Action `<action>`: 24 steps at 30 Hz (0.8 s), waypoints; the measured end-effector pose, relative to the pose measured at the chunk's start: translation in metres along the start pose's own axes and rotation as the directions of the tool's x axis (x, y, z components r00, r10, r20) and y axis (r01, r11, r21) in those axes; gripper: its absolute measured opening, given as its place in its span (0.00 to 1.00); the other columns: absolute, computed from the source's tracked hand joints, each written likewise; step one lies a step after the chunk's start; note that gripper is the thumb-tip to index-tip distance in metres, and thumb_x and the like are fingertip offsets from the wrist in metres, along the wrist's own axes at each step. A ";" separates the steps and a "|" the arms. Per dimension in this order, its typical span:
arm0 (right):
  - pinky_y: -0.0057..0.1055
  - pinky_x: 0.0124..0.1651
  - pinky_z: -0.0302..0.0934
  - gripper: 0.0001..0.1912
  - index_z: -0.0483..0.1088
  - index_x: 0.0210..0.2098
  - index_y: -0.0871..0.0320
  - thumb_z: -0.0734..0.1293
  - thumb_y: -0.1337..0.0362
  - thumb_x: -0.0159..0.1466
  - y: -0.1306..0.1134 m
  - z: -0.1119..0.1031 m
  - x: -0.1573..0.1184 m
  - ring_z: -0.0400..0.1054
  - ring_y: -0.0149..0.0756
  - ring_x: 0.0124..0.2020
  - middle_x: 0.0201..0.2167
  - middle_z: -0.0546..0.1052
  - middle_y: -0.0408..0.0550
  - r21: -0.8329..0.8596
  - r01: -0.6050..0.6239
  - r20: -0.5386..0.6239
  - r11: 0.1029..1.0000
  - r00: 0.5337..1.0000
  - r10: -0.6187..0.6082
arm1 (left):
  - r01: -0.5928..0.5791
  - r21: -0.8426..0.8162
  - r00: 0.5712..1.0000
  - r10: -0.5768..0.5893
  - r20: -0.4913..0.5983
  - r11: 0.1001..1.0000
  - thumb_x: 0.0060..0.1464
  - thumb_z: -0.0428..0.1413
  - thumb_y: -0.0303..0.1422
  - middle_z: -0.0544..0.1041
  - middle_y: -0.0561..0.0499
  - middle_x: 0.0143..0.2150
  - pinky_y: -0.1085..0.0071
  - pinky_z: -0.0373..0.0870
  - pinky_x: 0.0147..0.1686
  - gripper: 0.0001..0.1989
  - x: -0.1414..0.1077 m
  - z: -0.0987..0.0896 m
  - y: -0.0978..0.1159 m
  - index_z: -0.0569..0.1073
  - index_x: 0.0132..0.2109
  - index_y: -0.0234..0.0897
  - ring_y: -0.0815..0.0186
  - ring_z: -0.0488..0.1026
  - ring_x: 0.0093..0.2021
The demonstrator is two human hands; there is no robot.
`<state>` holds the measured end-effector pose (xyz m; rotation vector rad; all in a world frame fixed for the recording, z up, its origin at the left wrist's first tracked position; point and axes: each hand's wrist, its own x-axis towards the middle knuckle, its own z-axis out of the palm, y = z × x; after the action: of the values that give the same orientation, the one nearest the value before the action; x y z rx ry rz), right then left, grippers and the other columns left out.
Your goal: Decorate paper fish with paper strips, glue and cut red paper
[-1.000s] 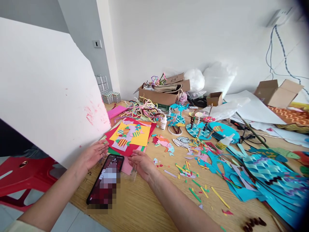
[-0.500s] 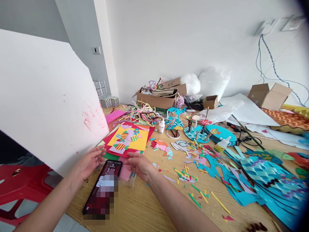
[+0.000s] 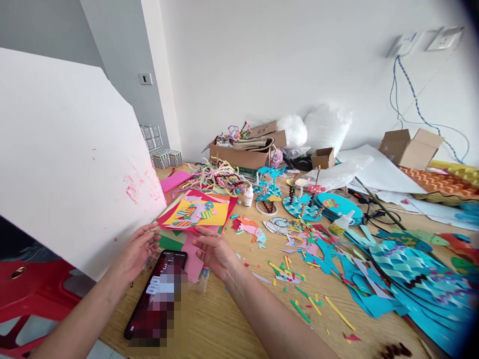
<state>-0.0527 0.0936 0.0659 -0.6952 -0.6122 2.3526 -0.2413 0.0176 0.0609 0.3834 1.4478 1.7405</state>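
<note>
A red paper sheet (image 3: pixel 163 221) is raised at its near edge, tilted above the pile. My left hand (image 3: pixel 140 249) pinches its left near corner, and my right hand (image 3: pixel 213 249) has its fingers at the near edge farther right. On it rest a yellow paper sheet (image 3: pixel 220 212) and several striped paper fish (image 3: pixel 185 212). Beneath lie more coloured sheets, among them a green paper (image 3: pixel 170 242) and a pink paper (image 3: pixel 192 262). Between my forearms lies a black phone (image 3: pixel 149 309) with its screen lit, partly blurred out.
A white board (image 3: pixel 75 149) stands at left above a red stool (image 3: pixel 33 289). Behind the pile are pipe cleaners (image 3: pixel 217 177), a glue bottle (image 3: pixel 248 196) and a cardboard box (image 3: pixel 239 157). Paper scraps (image 3: pixel 286 271), blue discs (image 3: pixel 348 214) and blue woven paper (image 3: pixel 404 269) cover the right.
The near edge of the red sheet has risen, tilting the yellow sheet and fish with it. More of the green and pink paper underneath shows. The view has shifted slightly.
</note>
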 end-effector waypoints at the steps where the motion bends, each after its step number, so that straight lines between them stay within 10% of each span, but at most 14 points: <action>1: 0.21 0.26 0.55 0.19 0.71 0.37 0.61 0.70 0.74 0.44 0.000 0.000 0.000 0.69 0.26 0.25 0.21 0.75 0.40 0.012 0.002 0.006 1.000 1.000 -0.002 | 0.006 0.002 1.000 -0.006 0.015 1.000 0.52 0.52 0.19 0.77 0.50 0.30 0.77 0.73 0.25 0.11 -0.002 0.001 0.000 0.73 0.39 0.35 0.69 0.76 0.28; 12: 0.21 0.23 0.56 0.21 0.72 0.38 0.62 0.72 0.73 0.42 -0.005 0.013 -0.011 0.69 0.26 0.22 0.20 0.74 0.38 0.046 0.009 0.164 0.999 0.986 -0.016 | 0.026 -0.044 0.985 -0.018 0.169 0.999 0.60 0.46 0.25 0.78 0.44 0.38 0.66 0.76 0.34 0.21 -0.010 0.009 0.007 0.59 0.59 0.42 0.59 0.78 0.36; 24: 0.20 0.23 0.52 0.22 0.72 0.39 0.60 0.73 0.70 0.43 -0.002 0.025 -0.025 0.67 0.25 0.22 0.23 0.74 0.39 0.020 0.029 0.232 0.999 0.972 -0.033 | 0.046 -0.083 0.986 -0.032 0.165 0.995 0.59 0.49 0.29 0.79 0.46 0.37 0.67 0.75 0.32 0.19 -0.019 0.017 0.015 0.63 0.57 0.43 0.60 0.78 0.34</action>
<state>-0.0500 0.0723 0.0939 -0.4019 -0.6974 2.4257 -0.2236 0.0150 0.0845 0.4377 1.2508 1.6930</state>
